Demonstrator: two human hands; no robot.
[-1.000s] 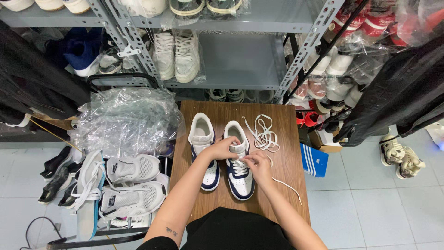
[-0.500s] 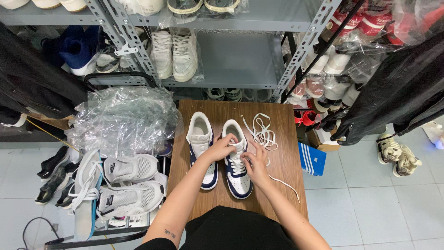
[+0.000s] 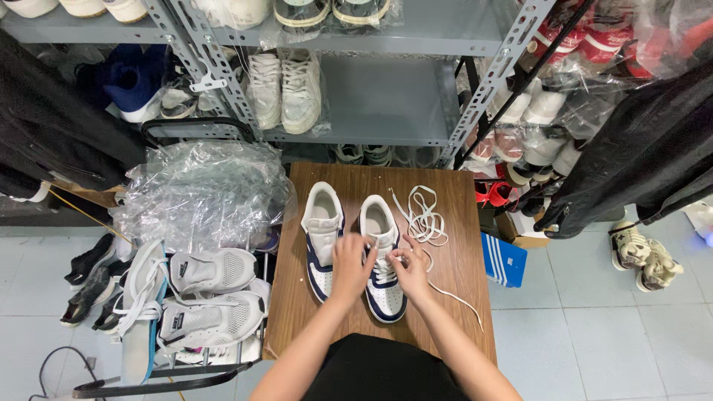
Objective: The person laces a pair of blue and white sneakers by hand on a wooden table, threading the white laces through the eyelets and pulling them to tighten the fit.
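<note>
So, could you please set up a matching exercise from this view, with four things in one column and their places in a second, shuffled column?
Things:
1. Loose white lace
2. Clear plastic wrap pile
3. Grey mesh sneakers
4. Pale laced sneakers

Places:
A. On the grey metal shelf behind the table
B. On the wooden table, right of the navy and white shoes
C. Left of the table, near its far end
D. Left of the table, near the person

Pairs: 1-B, 2-C, 3-D, 4-A
</note>
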